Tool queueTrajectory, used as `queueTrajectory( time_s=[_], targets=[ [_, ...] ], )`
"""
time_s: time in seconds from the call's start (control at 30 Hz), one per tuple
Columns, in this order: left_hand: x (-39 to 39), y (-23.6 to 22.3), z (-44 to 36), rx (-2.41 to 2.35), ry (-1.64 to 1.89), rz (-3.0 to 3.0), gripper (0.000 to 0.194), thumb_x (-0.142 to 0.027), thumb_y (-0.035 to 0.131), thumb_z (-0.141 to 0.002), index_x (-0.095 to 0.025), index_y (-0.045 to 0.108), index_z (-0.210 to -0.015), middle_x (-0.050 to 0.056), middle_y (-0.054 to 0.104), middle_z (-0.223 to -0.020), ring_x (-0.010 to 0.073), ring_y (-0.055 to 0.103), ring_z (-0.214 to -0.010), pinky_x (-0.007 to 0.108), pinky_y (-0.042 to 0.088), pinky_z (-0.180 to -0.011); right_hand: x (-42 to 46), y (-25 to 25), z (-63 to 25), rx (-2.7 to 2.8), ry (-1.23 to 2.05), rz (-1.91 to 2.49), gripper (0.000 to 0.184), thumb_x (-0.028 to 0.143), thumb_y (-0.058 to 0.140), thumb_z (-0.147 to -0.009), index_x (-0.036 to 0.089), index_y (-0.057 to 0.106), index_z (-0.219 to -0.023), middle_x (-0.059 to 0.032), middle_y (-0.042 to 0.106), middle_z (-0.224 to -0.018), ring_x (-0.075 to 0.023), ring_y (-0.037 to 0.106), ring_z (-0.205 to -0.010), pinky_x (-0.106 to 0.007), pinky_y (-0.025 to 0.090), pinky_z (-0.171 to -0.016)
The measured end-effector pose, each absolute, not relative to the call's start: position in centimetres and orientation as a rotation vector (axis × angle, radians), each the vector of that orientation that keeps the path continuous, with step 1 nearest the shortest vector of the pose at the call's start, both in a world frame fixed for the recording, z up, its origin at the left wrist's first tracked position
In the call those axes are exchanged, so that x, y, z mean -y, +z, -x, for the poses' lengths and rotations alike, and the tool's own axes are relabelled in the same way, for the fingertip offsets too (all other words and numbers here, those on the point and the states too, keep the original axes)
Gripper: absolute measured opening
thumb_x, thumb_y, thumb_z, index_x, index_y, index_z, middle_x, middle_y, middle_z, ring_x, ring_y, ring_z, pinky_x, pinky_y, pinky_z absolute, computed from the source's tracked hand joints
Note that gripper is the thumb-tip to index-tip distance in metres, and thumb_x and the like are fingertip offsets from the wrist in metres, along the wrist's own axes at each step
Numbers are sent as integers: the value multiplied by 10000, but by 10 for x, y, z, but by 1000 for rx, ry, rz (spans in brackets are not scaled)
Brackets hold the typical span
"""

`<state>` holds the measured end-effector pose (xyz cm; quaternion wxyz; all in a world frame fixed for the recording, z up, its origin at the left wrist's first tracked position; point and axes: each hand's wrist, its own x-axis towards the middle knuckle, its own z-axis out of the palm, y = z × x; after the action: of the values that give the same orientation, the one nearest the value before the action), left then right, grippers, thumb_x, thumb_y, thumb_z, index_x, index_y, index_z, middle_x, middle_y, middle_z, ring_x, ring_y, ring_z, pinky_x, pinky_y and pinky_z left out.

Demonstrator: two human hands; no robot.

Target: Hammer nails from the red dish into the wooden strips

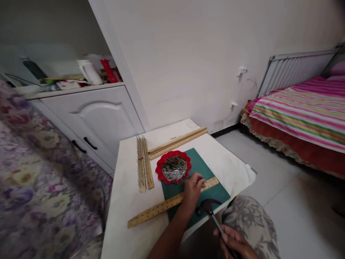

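Observation:
My right hand (234, 241) is wrapped round the handle of a claw hammer (208, 206), whose head is over the near edge of a green mat (196, 162). A wooden strip (159, 208) with rows of dark holes lies slantwise across the mat and the table. Over its right part is my left hand (192, 187), fingers drawn together in a pinch; whatever is in them is too small to make out. Just beyond this hand stands a red scalloped dish (158, 172) full of loose nails (174, 167).
Two wooden strips bristling with nails (141, 165) lie at the table's left. More wooden strips (178, 143) lie along the back. The white-covered table (118, 201) stands by a wall, between a cabinet (94, 118) with a floral curtain (40, 172) and a bed (302, 111).

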<state>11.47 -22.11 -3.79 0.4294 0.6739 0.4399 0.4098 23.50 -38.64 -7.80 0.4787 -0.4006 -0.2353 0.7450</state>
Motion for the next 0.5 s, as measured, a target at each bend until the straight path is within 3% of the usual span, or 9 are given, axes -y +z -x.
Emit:
queueTrajectory(
  time_s=[0.27,0.5],
  targets=[
    [203,-44,-160,-1125,1012,-1781,88,-267,528,-767,-195,573,-743,-33,625,-680,106,593,-634,197,441,-608,388,-83,-237,601,1790,952,355,499,686,-650,168,636,-768,50,518,-416,-37,326,-329,-138,186,-342],
    [200,-47,-162,-1166,1049,-1833,113,-281,506,-787,-202,580,-754,-36,616,-672,102,573,-634,191,428,-615,387,-88,-239,549,1794,952,357,475,688,-656,157,649,-815,46,521,-457,-53,383,-375,-153,253,-396]
  ],
)
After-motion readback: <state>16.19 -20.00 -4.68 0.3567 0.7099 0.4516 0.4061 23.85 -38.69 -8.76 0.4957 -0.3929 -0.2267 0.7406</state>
